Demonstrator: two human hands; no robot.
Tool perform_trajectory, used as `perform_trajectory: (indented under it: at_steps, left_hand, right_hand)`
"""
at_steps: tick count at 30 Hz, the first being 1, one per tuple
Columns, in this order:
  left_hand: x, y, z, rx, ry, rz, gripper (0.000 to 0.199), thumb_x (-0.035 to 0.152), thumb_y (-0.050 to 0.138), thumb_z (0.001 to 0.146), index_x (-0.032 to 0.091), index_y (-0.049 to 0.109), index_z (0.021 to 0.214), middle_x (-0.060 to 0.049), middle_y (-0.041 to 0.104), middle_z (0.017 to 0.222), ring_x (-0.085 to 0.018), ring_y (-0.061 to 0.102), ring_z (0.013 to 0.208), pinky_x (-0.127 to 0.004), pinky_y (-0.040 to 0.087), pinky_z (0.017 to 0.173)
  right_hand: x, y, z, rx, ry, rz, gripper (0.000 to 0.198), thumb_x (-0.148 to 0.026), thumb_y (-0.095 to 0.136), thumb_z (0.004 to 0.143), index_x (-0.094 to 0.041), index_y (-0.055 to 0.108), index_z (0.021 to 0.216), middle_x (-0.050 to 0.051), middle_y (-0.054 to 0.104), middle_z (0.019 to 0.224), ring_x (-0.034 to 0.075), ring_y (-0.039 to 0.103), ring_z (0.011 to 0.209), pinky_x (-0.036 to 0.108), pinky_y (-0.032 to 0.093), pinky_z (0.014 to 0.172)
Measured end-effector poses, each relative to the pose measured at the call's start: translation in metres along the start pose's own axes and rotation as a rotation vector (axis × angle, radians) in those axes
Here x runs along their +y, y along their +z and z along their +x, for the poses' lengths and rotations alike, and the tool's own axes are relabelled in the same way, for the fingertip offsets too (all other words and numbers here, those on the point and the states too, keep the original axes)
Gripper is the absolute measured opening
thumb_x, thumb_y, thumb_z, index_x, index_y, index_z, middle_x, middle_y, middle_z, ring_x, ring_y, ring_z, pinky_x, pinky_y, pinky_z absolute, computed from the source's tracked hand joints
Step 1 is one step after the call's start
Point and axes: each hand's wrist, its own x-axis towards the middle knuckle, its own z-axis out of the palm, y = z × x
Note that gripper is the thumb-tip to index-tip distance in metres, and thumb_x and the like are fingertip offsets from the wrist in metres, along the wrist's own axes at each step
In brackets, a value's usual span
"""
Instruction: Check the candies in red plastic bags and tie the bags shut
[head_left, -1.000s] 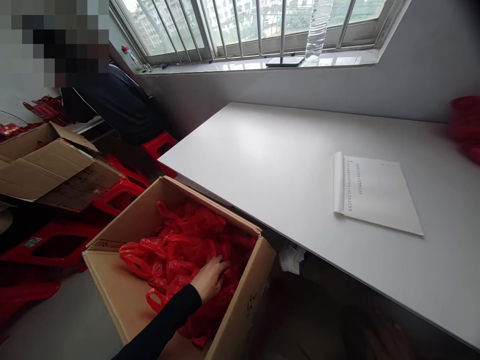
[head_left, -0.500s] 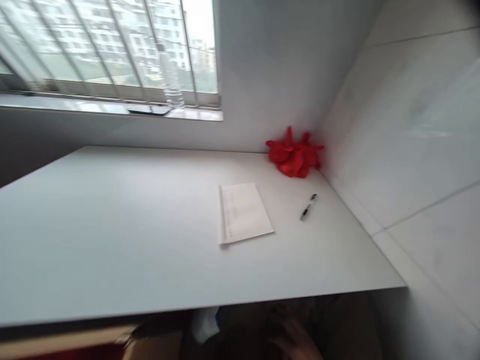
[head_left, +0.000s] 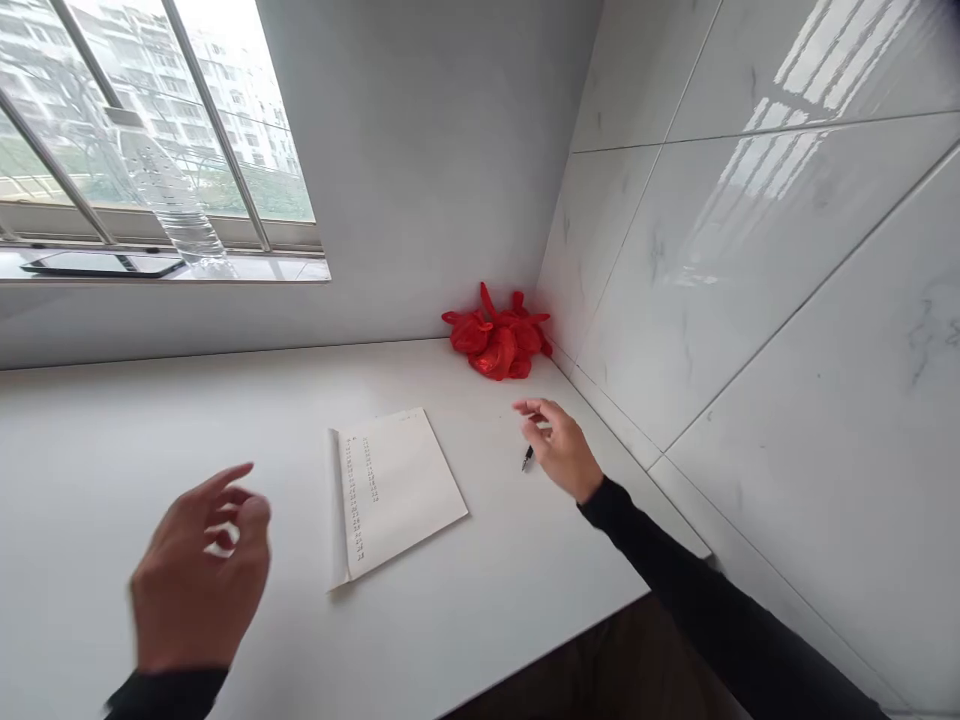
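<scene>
A paper pad (head_left: 409, 490) with writing down its left side lies on the white table, its left edge folded over. My left hand (head_left: 199, 575) hovers to the left of the pad, fingers curved and apart, holding nothing. On the other side, my right hand (head_left: 561, 450) is over the pen (head_left: 528, 459), with thumb and fingers bent and a gap between them. Only the pen's tip end shows; the hand covers the rest, and no grip on it is visible.
A red plastic bag (head_left: 499, 340) sits in the back corner of the white table (head_left: 300, 400), against the tiled wall (head_left: 750, 300). A clear bottle (head_left: 172, 200) and a dark flat device (head_left: 97, 264) stand on the window sill. The table's front edge runs below my right arm.
Both hands have come up over the table; earlier one hand showed dimly below its edge. My view has turned right and moved closer to the pad.
</scene>
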Motion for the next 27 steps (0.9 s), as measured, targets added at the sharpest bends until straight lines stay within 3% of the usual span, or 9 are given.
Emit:
perform_trajectory:
  at_steps: [3,6,10,14,16,19,22,27]
  left_hand:
    - [0.006,0.051,0.016,0.041,-0.067,-0.061,0.047,0.028,0.064,0.075,0.025,0.070,0.121,-0.003,0.070,0.098,-0.024,0.066,0.085,-0.041,0.055,0.081]
    - [-0.012,0.080,0.019,0.096,-0.189,-0.102,0.053,0.030,0.065,0.075,0.018,0.067,0.127,-0.006,0.070,0.096,-0.026,0.069,0.085,-0.043,0.057,0.081]
    - [-0.029,0.084,0.016,0.096,-0.251,-0.097,0.053,0.033,0.062,0.080,0.021,0.064,0.131,-0.005,0.071,0.099,-0.025,0.070,0.087,-0.044,0.058,0.085]
    - [-0.021,0.082,0.016,-0.135,-0.190,-0.022,0.053,0.041,0.068,0.077,0.033,0.065,0.129,-0.003,0.071,0.112,-0.029,0.067,0.101,-0.052,0.054,0.094]
    - [-0.017,0.084,0.016,-0.226,-0.149,0.035,0.054,0.040,0.069,0.075,0.034,0.066,0.128,-0.003,0.069,0.115,-0.031,0.064,0.103,-0.058,0.050,0.101]
    - [-0.016,0.086,0.015,-0.260,-0.112,0.088,0.050,0.033,0.067,0.073,0.032,0.069,0.123,-0.004,0.067,0.114,-0.029,0.062,0.101,-0.060,0.044,0.108]
    - [-0.018,0.087,0.013,-0.211,-0.121,0.077,0.052,0.027,0.067,0.069,0.029,0.071,0.121,-0.005,0.067,0.112,-0.028,0.062,0.097,-0.057,0.048,0.104]
    - [-0.023,0.085,0.014,-0.089,-0.136,-0.004,0.052,0.022,0.070,0.068,0.027,0.073,0.120,-0.005,0.070,0.110,-0.026,0.066,0.094,-0.053,0.054,0.096]
  right_hand:
    - [0.027,0.017,0.066,0.041,0.087,-0.044,0.028,-0.016,0.057,0.094,-0.017,0.068,0.120,0.011,0.068,0.118,0.021,0.067,0.098,0.042,0.057,0.090]
    - [0.042,0.031,0.115,0.040,0.119,-0.078,0.024,-0.020,0.065,0.096,-0.017,0.067,0.120,0.009,0.068,0.123,0.022,0.067,0.107,0.046,0.054,0.099]
    - [0.051,0.044,0.157,0.019,0.158,-0.098,0.027,-0.031,0.067,0.099,-0.018,0.067,0.122,0.009,0.065,0.132,0.025,0.063,0.119,0.050,0.051,0.104]
    - [0.058,0.049,0.177,0.033,0.211,-0.060,0.031,-0.034,0.068,0.098,-0.017,0.066,0.124,0.010,0.063,0.135,0.027,0.061,0.123,0.053,0.050,0.106]
    - [0.059,0.047,0.178,0.065,0.217,-0.008,0.030,-0.032,0.068,0.098,-0.016,0.067,0.122,0.011,0.066,0.133,0.027,0.062,0.124,0.053,0.048,0.108]
    - [0.051,0.040,0.166,0.112,0.178,0.113,0.030,-0.026,0.061,0.097,-0.015,0.069,0.124,0.011,0.067,0.134,0.023,0.062,0.126,0.044,0.047,0.111]
    - [0.032,0.030,0.137,0.125,0.123,0.236,0.039,-0.031,0.057,0.095,-0.016,0.068,0.129,0.009,0.067,0.136,0.021,0.063,0.125,0.037,0.052,0.106]
    - [-0.005,0.015,0.062,0.074,0.078,0.410,0.041,-0.039,0.063,0.091,-0.021,0.070,0.128,0.006,0.072,0.122,0.024,0.068,0.113,0.040,0.058,0.095]
